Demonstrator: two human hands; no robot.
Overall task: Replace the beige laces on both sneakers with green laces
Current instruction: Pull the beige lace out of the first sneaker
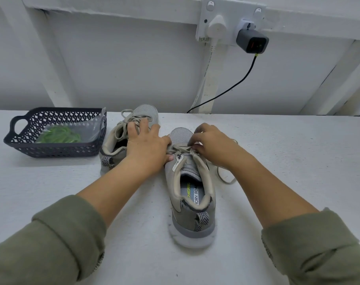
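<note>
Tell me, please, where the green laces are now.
In the head view, the green laces lie in a clear bag inside the dark basket on the left of the table, beside the far sneaker.

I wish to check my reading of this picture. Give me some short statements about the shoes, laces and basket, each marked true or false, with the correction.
1. The green laces lie in a clear bag inside the dark basket. True.
2. The right hand pinches a beige lace on the near sneaker. True.
3. The near sneaker already has green laces. False: its laces are beige.
4. The left hand is inside the basket. False: it rests over both sneakers, fingers on the far sneaker.
5. The basket stands right of the sneakers. False: it stands left of them.
</note>
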